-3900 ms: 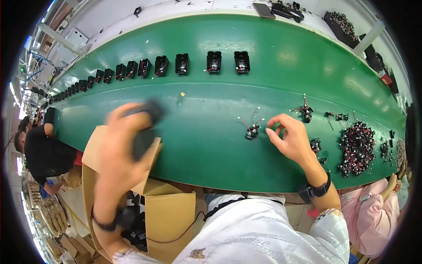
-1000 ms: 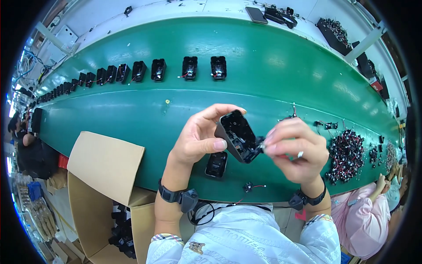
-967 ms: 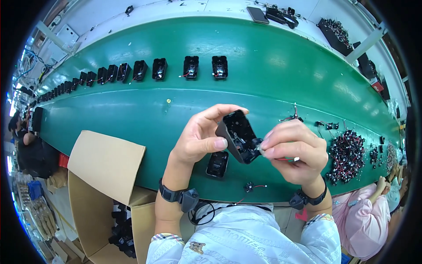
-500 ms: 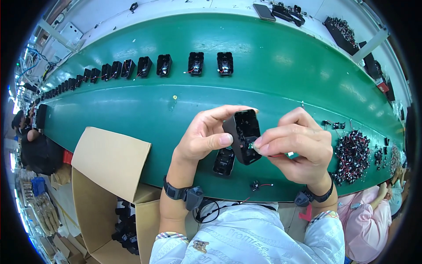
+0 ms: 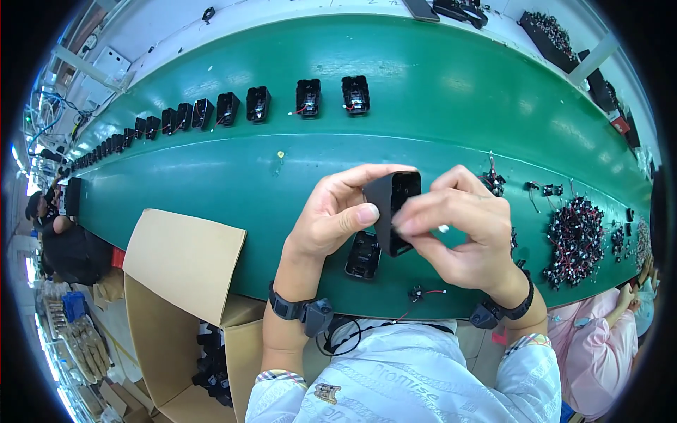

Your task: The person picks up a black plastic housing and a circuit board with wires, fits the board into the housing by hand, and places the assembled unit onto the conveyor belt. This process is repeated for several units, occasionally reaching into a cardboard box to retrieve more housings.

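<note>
My left hand (image 5: 326, 215) grips a black plastic housing (image 5: 383, 211) by its side, thumb on the near face, the open side turned to the right. My right hand (image 5: 462, 229) is at that opening, thumb and fingers pinched together and slightly smeared by motion. A small white plug (image 5: 443, 228) of a wired part shows beneath its fingers; the rest of the part is hidden. Below the held housing, another black housing (image 5: 363, 255) lies on the green table. Nearer me lies a small wired part (image 5: 417, 293) with a red lead.
A long row of black housings (image 5: 308, 98) runs along the green table (image 5: 211, 176) to the far left. Piles of small wired parts (image 5: 575, 243) lie at the right. An open cardboard box (image 5: 166, 338) with black pieces stands at the lower left. People sit at both sides.
The held housing has turned so its opening faces further right, and less of its inside shows. My right hand has shifted slightly left, its fingers still at the opening.
</note>
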{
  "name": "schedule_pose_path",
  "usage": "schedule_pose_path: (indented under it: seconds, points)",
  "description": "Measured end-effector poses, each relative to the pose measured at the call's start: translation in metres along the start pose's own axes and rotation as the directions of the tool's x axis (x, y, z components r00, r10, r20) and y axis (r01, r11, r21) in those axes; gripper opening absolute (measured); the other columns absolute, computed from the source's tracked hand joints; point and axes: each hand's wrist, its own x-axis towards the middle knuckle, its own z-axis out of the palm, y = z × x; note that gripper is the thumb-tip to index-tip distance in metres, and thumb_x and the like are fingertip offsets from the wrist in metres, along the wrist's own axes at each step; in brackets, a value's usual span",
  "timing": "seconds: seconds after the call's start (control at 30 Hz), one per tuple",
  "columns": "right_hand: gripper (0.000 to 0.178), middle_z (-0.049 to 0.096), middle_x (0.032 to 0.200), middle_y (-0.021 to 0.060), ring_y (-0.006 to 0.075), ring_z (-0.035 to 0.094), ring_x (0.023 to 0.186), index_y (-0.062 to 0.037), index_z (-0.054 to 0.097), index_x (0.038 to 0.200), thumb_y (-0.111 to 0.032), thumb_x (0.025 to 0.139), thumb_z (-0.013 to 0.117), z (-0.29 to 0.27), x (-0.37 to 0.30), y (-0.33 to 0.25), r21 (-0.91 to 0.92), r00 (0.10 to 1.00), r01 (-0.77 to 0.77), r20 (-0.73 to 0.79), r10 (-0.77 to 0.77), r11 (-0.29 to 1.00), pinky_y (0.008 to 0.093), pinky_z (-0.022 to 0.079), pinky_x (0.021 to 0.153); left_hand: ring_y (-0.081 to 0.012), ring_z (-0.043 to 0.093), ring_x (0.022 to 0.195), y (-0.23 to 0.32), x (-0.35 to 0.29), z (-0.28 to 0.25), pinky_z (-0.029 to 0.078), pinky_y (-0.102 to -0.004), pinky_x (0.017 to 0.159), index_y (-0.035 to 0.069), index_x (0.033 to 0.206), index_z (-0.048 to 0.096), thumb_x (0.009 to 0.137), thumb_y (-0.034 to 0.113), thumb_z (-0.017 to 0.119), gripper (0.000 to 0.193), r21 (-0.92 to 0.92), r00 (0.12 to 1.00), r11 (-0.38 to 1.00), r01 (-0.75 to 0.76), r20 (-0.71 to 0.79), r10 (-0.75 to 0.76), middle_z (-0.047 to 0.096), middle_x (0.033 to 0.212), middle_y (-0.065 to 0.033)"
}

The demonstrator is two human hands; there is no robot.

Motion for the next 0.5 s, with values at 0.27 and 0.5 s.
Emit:
schedule_pose_path:
  seconds: [0.27,0.5]
  points:
    - [0.044,0.069,0.122,0.0154,0.0282,0.065,0.099,-0.0081,0.075,0.106,-0.019,0.065,0.088,-0.011,0.01,-0.003,-0.05,0.996,-0.059,0.066,0.062,0.997,0.0368,0.051,0.08,-0.0216,0.066,0.119,-0.005,-0.001,-0.005,0.056,-0.0369,0.099,-0.006,0.144,0.049,0.1,0.017,0.066,0.052,-0.141,0.985,0.986,-0.092,-0.159,0.069,0.064,0.132,-0.0162]
    - [0.031,0.064,0.124,0.0121,0.0278,0.064,0.107,-0.0114,0.079,0.094,-0.009,0.065,0.087,-0.004,0.007,0.01,-0.174,0.994,-0.035,0.099,0.053,0.984,0.0359,0.051,0.079,-0.0189,0.069,0.108,-0.003,0.002,0.003,0.06,-0.0354,0.091,-0.005,0.141,0.051,0.098,0.023,0.071,0.055,-0.077,0.983,0.997,-0.015,-0.183,0.0,0.066,0.125,-0.0127]
